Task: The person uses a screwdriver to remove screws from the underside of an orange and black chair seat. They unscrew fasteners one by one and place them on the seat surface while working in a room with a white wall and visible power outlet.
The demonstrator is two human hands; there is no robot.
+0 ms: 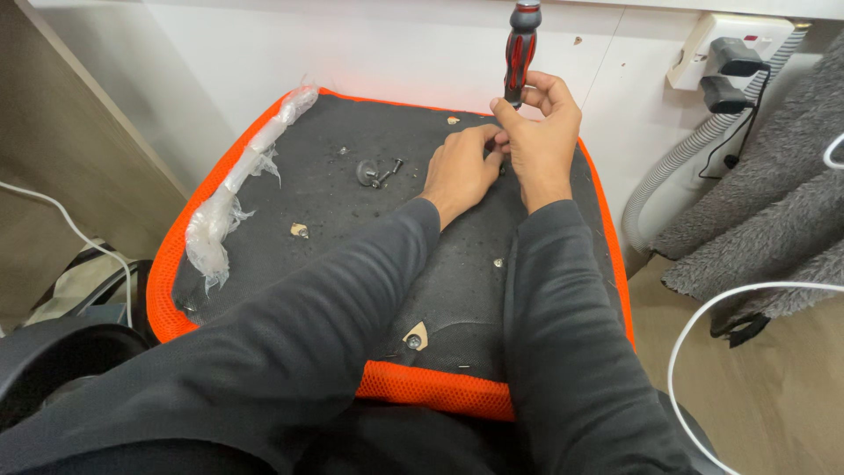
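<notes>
Nearest, at the seat's front edge: a bolt head (pixel 413 341) seated in a small pale cutout of the black underside fabric, apparently already in place. A little farther up, a small pale fleck or fastener (pixel 498 262) between the two dark sleeves; too small to tell which.

Mid-panel, on the black underside of the orange-rimmed chair seat (pixel 264 255): loose hardware lying unfitted, namely a round washer-like piece with a screw (pixel 378 171) beside it, and a pale scrap (pixel 300 230) to the left. Along the left rim, a crumpled strip of clear plastic wrap (pixel 237 189), partly peeled and not cleared away.

Farther on, near the back edge: left hand (pixel 462 167) pressed palm-down on the fabric, fingertips pinched at a spot just under the tool tip, probably steadying a screw, though the point of contact is hidden. Right hand (pixel 545 123) closed around the lower shaft of a red-and-black screwdriver (pixel 520 48), held upright, tip down at that same spot. Both hands touching each other there.

Judged from this: one fastener in, one being driven, at least one set of parts waiting loose on the seat.

Beyond: white wall, socket with black plugs (pixel 734 62), grey ribbed hose (pixel 694 149).
</notes>
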